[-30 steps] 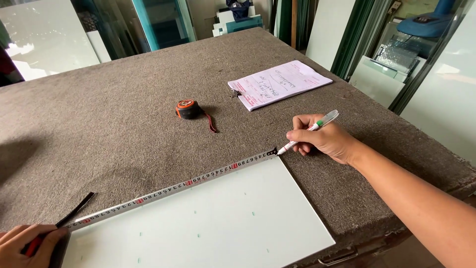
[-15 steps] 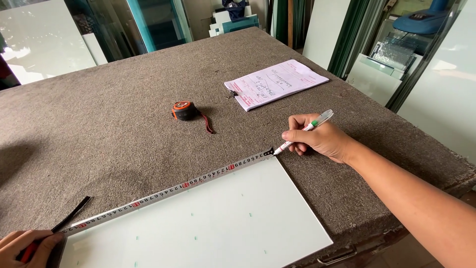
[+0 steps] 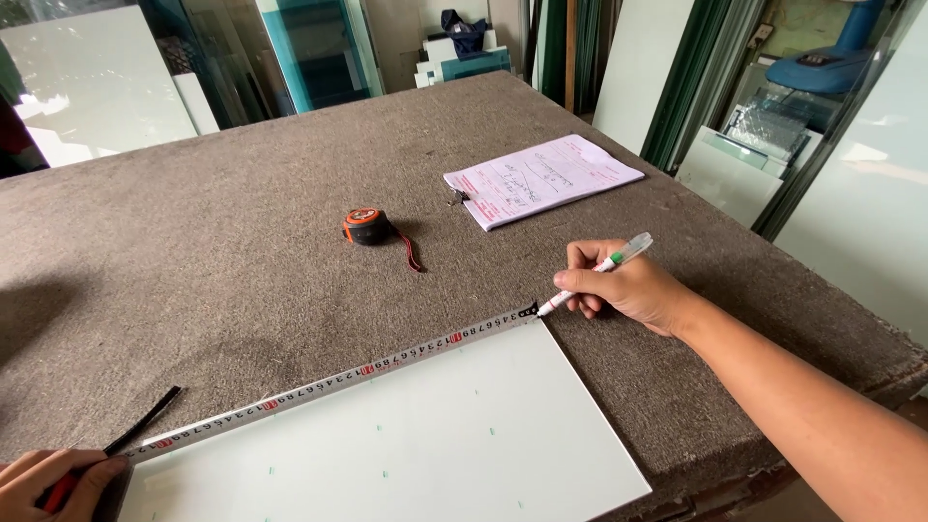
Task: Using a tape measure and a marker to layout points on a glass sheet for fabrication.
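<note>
- A tape measure blade [image 3: 338, 382] is stretched flat along the far edge of the white glass sheet [image 3: 406, 449], which is taken as the landmark here. The sheet lies on the felt-covered table [image 3: 242, 242], at the table's near side.
- The tape's hook end [image 3: 527, 311] is sat right at the sheet's far right corner, so the measuring part looks pretty much set up.
- The right hand [image 3: 623, 288] is just beyond that corner, fingers closed around a green-capped marker pen [image 3: 594, 275], with the tip held touching or almost touching the hook end. Whether a mark has been made at that spot can't be told.
- The left hand [image 3: 53, 478] is at the sheet's far left corner, fingers curled shut on what looks like the tape's case; only a bit of red is seen, and a black strap [image 3: 145, 420] trails out just beyond it.
- Small green ticks [image 3: 491, 432] are already dotted across the sheet, so some marking seems done. No cut or score line is visible, so that's judged still left.
- A second tape measure [image 3: 367, 226], orange and black, is lying unused well beyond the sheet.
- A clipboard with pink paperwork [image 3: 541, 179] is further beyond it, to the right.
</note>
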